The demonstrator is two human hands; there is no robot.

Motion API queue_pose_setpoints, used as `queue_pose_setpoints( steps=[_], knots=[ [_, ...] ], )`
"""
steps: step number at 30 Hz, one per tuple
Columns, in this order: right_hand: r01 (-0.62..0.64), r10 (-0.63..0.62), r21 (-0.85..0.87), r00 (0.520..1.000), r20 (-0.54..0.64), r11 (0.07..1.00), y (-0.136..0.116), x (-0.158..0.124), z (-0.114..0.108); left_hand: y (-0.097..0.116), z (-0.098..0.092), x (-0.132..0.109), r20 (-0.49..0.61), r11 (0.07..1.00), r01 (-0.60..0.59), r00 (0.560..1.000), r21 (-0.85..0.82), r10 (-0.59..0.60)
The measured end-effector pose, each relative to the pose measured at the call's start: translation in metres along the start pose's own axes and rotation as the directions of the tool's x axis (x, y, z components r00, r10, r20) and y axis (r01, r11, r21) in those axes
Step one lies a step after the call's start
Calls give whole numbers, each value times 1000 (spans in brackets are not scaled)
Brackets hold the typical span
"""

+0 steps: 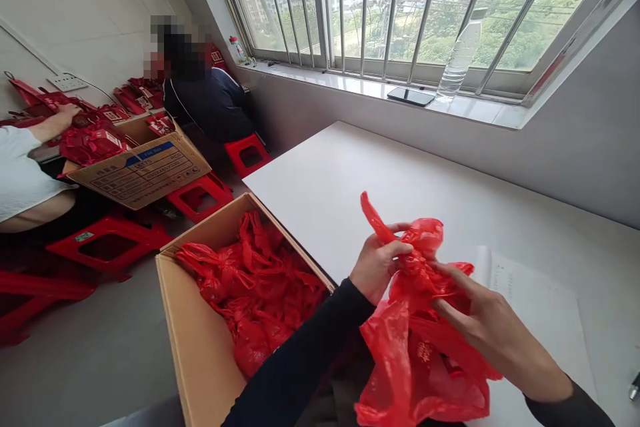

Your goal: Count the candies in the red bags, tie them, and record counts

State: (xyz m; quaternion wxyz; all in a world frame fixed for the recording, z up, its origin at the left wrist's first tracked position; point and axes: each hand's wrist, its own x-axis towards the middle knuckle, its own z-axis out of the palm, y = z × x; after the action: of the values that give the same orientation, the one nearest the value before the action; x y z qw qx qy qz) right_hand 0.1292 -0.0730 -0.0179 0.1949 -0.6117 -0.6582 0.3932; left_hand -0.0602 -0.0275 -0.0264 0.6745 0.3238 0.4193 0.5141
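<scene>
Both my hands hold one red plastic bag [425, 347] over the near edge of the white table [380, 173]. My left hand [375, 267] is closed, pinching the bag's twisted handles near the top. My right hand [495, 327] grips the gathered plastic just to the right, with fingers curled into it. The bag bulges below my hands with something inside that I cannot make out. To my left an open cardboard box [195, 333] holds several tied red bags.
A sheet of paper [540, 307] lies on the table by my right hand. A phone [411, 96] and a water bottle [460, 57] rest on the windowsill. At the left, two people sit near red stools [107, 247] and another box [145, 170] of red packages.
</scene>
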Motion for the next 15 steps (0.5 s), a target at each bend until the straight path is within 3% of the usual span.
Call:
queue_pose_setpoints(
  steps=[2,4,5,6,8,10,12,14,15],
  knots=[
    [-18,18,-6,1000,-19,1000,12,8,1,1,-13,-1,-9,995,-5,1000,103,6],
    [-57,59,24,994,-91,998,25,12,-3,10,-50,-1,-164,973,-25,984,228,64],
    [-78,84,49,990,-117,996,31,14,-6,17,-75,-1,-297,955,-24,948,295,115],
    [-101,111,80,985,-133,992,37,15,-10,24,-104,-1,-439,934,1,883,356,167],
    [-130,152,138,975,-161,982,47,17,-19,39,-162,0,-691,894,120,681,433,243],
    [-139,169,160,966,-195,977,55,21,-24,48,-212,-1,-831,855,268,480,445,282],
    [-132,161,135,959,-234,982,62,26,-26,52,-248,-1,-897,812,403,320,421,306],
    [-117,135,81,953,-271,990,68,29,-25,50,-268,0,-914,762,505,237,405,329],
    [-113,123,51,948,-293,992,71,30,-23,49,-274,0,-909,728,544,233,416,345]
  ],
)
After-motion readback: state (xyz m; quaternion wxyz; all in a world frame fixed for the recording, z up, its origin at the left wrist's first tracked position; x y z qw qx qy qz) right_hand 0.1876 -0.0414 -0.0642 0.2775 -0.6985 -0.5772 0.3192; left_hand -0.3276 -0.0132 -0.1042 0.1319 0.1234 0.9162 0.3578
